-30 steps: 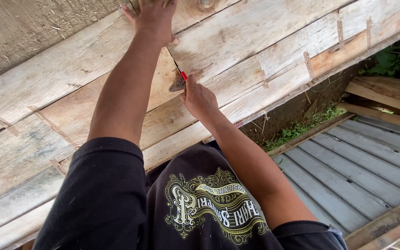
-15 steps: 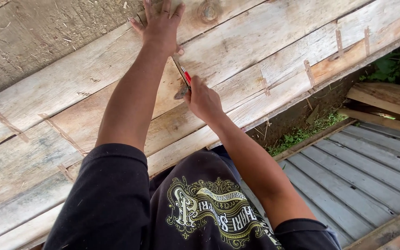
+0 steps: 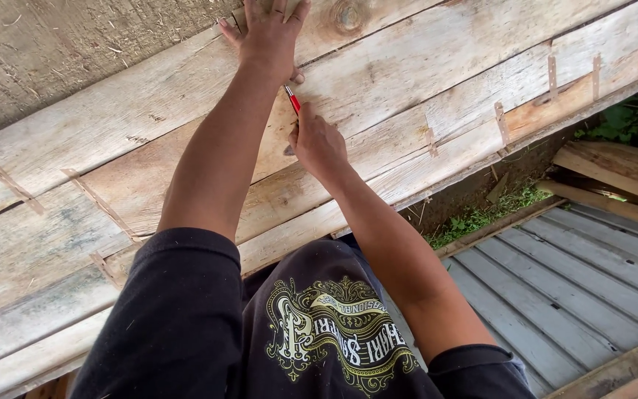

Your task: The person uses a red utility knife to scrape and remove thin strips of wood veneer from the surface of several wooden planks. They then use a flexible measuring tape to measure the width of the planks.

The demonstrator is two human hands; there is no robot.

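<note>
My left hand (image 3: 269, 33) lies flat, fingers spread, on a pale weathered wooden plank (image 3: 142, 118) near a round knot (image 3: 349, 15). My right hand (image 3: 317, 144) is closed around a slim red and black pencil (image 3: 291, 98). The pencil's upper end points toward my left hand, close to its heel. Its lower part is hidden inside my fist. Both forearms reach forward over the stacked boards.
Several rough planks (image 3: 437, 66) lie side by side, with thin wooden strips (image 3: 501, 122) sticking out between them. Grey corrugated metal sheet (image 3: 577, 281) lies at lower right. Loose boards (image 3: 614, 166), bare soil and green plants (image 3: 636, 111) sit at right. A concrete surface (image 3: 53, 52) is at upper left.
My right hand has slid up the plank toward my left hand, taking the pencil with it. The dark patch on the wood is now mostly covered. The view shifted slightly.
</note>
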